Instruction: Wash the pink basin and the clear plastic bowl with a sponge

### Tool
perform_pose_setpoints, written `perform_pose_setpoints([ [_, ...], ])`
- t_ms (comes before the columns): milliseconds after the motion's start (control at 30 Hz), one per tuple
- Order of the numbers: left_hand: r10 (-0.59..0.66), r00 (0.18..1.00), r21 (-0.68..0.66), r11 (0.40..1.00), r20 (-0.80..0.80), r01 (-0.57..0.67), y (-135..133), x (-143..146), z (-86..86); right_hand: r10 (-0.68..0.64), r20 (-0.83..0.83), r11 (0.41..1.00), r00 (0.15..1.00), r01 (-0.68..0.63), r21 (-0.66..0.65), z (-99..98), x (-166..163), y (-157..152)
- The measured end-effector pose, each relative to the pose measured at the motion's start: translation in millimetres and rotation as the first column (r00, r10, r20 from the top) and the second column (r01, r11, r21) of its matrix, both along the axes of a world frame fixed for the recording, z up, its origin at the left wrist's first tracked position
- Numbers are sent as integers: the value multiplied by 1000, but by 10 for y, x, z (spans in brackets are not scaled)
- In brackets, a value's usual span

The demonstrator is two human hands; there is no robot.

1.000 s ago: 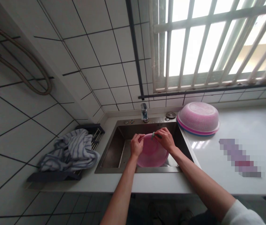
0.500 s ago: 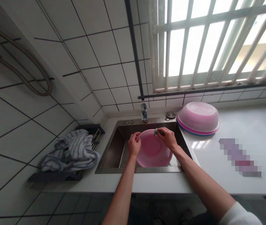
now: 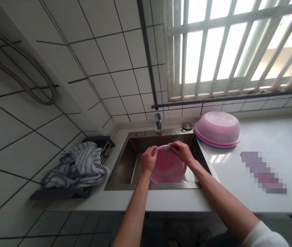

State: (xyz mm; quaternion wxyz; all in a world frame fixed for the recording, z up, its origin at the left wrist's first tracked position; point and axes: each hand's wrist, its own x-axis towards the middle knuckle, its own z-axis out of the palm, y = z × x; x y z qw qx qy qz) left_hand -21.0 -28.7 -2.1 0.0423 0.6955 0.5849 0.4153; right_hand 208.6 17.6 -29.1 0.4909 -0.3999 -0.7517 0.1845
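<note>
A pink plastic colander (image 3: 168,168) is held tilted inside the steel sink (image 3: 121,171), its inside facing me. My left hand (image 3: 149,158) is closed on the colander's left rim. In my right hand (image 3: 183,152) is a dark green scouring pad (image 3: 172,147), pinched by the fingers and pressed against the far rim. Part of the pad is hidden by those fingers. Something pale and shiny, too indistinct to name, lies in the sink beneath the colander's right side.
Behind the sink stands a chrome faucet (image 3: 158,122), with a drain plug (image 3: 187,126) to its right. Upturned pink basins (image 3: 217,128) sit on the right of the counter, near a blurred-out patch (image 3: 263,173). A striped towel (image 3: 79,166) lies over a dark rack at left.
The colander has turned and tilted slightly, so its outline looks narrower. My right hand and the pad have slid a little left along the rim; my left hand has shifted slightly.
</note>
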Motion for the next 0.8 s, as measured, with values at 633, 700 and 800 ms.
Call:
perform_pose_setpoints([
  [633,-50,998,2,999,50,50,18,69,-71,-140,172,983,975,117,140,22,-120,-55],
  [700,-94,996,-26,995,-5,94,9,109,-63,-98,205,983,974,62,173,47,-168,-83],
  [800,-106,994,-26,994,29,106,16,103,-62,-74,215,983,974,34,183,78,-184,-85],
])
